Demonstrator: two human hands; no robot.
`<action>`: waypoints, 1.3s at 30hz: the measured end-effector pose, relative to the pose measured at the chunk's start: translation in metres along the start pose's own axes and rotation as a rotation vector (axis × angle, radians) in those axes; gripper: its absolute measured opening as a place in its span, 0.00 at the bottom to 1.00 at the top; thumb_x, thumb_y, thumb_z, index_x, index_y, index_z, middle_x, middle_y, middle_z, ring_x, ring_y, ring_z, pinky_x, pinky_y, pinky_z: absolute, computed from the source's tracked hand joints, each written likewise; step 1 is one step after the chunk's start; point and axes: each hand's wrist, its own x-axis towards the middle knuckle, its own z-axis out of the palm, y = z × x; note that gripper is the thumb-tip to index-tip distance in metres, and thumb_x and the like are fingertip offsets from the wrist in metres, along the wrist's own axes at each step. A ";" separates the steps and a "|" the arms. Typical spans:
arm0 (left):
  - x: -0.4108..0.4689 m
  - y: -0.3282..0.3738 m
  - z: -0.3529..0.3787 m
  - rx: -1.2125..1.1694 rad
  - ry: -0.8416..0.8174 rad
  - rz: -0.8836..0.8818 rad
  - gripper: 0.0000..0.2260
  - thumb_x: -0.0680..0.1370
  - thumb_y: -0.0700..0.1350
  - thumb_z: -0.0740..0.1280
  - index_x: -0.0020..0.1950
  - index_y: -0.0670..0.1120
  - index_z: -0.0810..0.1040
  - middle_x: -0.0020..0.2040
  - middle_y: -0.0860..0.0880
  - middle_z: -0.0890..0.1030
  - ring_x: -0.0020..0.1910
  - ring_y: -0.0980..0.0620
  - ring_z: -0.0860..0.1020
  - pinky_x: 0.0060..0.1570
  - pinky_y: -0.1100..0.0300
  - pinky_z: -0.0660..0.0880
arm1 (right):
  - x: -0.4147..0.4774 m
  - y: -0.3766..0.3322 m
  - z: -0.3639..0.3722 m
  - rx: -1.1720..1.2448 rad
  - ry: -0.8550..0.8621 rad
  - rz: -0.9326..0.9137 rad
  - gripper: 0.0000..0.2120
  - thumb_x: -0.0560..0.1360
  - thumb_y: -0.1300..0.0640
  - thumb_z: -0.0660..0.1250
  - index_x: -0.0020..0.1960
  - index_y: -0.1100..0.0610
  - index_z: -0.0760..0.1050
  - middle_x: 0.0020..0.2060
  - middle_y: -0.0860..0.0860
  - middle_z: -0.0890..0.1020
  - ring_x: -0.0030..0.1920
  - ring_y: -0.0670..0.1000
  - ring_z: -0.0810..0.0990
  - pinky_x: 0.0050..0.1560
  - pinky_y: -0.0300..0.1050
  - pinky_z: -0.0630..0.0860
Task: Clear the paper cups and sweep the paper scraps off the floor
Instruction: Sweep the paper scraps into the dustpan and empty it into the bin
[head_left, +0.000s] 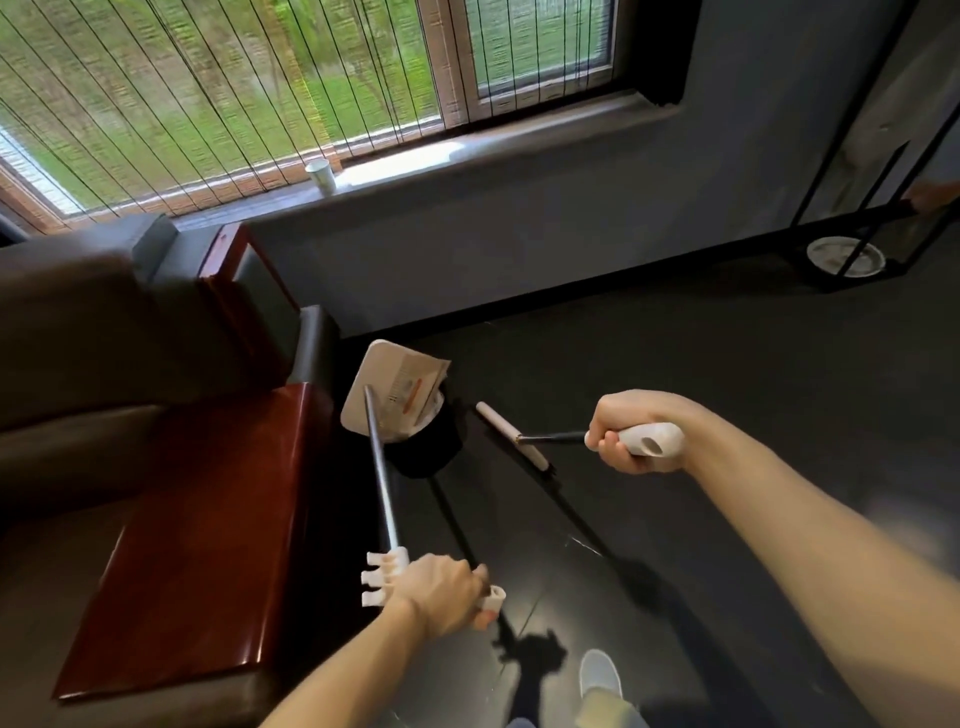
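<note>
My left hand (441, 592) grips the white handle of a long-handled dustpan (363, 387). The white pan is tipped over a black bin (431, 452) beside the sofa. Paper scraps (415, 389) lie in the pan at the bin's mouth. My right hand (631, 434) grips the white handle of a broom, whose white head (511, 434) hovers just right of the bin. A paper cup (322, 175) stands upright on the window sill.
A dark sofa with a red-brown wooden armrest (208, 530) fills the left. A black metal stand (862, 244) with a white plate on its lower shelf is at the far right. Dark floor (675, 353) stretches to the right. My shoe (600, 673) is below.
</note>
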 end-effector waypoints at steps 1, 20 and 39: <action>0.001 -0.003 -0.002 -0.007 0.028 -0.016 0.19 0.81 0.54 0.54 0.63 0.42 0.69 0.54 0.42 0.80 0.54 0.38 0.78 0.43 0.52 0.69 | 0.001 0.000 -0.001 0.001 0.001 0.008 0.04 0.76 0.67 0.57 0.49 0.63 0.69 0.26 0.51 0.70 0.19 0.43 0.68 0.17 0.32 0.66; -0.086 -0.103 -0.196 -0.491 0.582 -0.366 0.26 0.73 0.65 0.59 0.62 0.50 0.77 0.47 0.49 0.82 0.47 0.51 0.80 0.45 0.58 0.76 | -0.003 -0.070 -0.018 0.038 -0.004 -0.061 0.04 0.76 0.67 0.57 0.46 0.63 0.70 0.29 0.52 0.69 0.18 0.43 0.69 0.16 0.32 0.66; 0.096 -0.223 -0.259 -0.478 0.497 -0.131 0.22 0.74 0.66 0.58 0.60 0.54 0.74 0.42 0.50 0.77 0.44 0.50 0.77 0.46 0.54 0.76 | 0.061 -0.221 -0.067 0.294 -0.131 0.058 0.03 0.75 0.66 0.58 0.48 0.62 0.66 0.28 0.53 0.69 0.20 0.44 0.70 0.17 0.33 0.69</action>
